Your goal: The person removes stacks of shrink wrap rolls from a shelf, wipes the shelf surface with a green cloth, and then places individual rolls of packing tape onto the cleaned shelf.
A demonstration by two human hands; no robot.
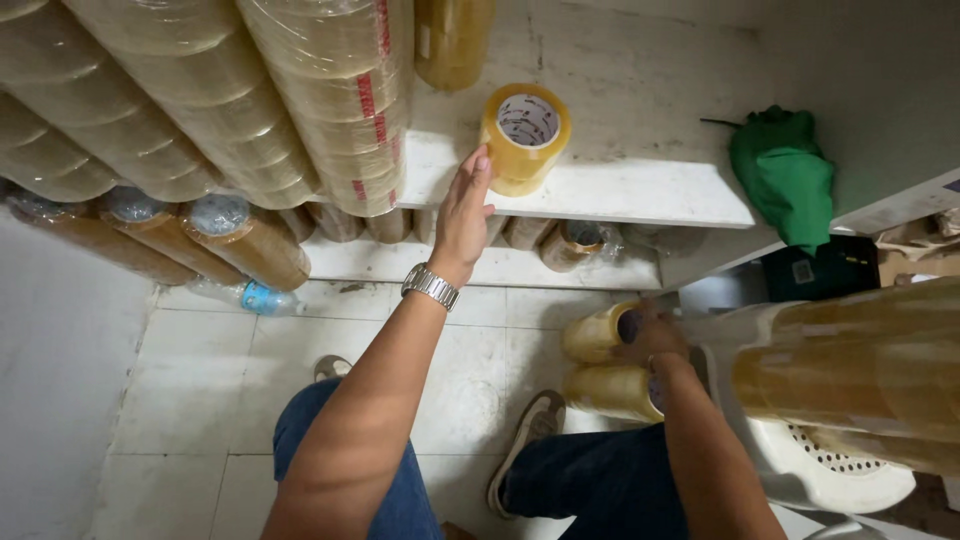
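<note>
— Since the roll of tape [525,137] is what the left hand [463,215] is on, where does it sit?

— On the upper white shelf [640,190], close to that shelf's front edge and just right of the big wrapped stacks of tape [340,100]. It stands tilted, its open core facing up and toward the camera, so its axis runs roughly up and out from the shelf, not along the edge.

— And the grip?

— The left hand reaches up from below. Its fingertips touch the roll's lower left rim, fingers stretched and spread, not closed around it. I'd call it a touch, not a clamp. The roll lies just above and to the right of those fingertips.

— The other hand?

— The right hand [652,335] is low, well apart from the shelf, resting on the end of a sleeve of tape rolls [600,335] lying on its side, with a second sleeve [615,392] just beneath. Whether its fingers are curled around anything I cannot tell; the back of the hand hides them. The left hand is plainly the nearer one to the single roll.

— What surrounds all that?

— More wrapped rolls [245,245] lean under the lower shelf edge, a green cloth bag [785,175] hangs at the shelf's right end, a white plastic stool [830,470] stands at the right, and a plastic bottle [255,297] lies on the tiled floor [200,400].
</note>
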